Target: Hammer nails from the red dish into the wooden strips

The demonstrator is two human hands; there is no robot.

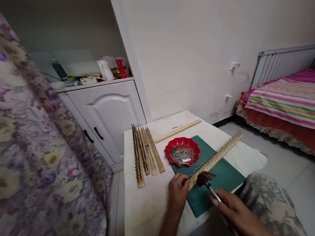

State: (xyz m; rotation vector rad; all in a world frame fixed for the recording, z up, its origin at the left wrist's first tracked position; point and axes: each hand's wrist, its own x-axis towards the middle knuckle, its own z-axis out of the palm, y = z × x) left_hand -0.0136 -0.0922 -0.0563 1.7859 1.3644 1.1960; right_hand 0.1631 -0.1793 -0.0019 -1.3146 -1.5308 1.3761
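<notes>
My right hand (231, 208) is wrapped round the handle of a claw hammer (204, 178), its head just above the near end of a wooden strip (217, 157). A long row of upright nails runs along this strip, which lies slantwise across a green mat (223, 185). At the strip's near end my left hand (178, 189) is closed in a pinch, with what looks like a nail at its fingertips, partly hidden. Just beyond the hands, a red scalloped bowl (169, 154) full of loose nails sits partly on the mat.
Several nail-studded strips (147, 159) lie side by side at the table's left. A bare wooden strip (177, 131) lies along the back, with loose nails beside it. The white-covered table (145, 213) stands near a cabinet (110, 114), a floral curtain (39, 142) and a bed (289, 93).
</notes>
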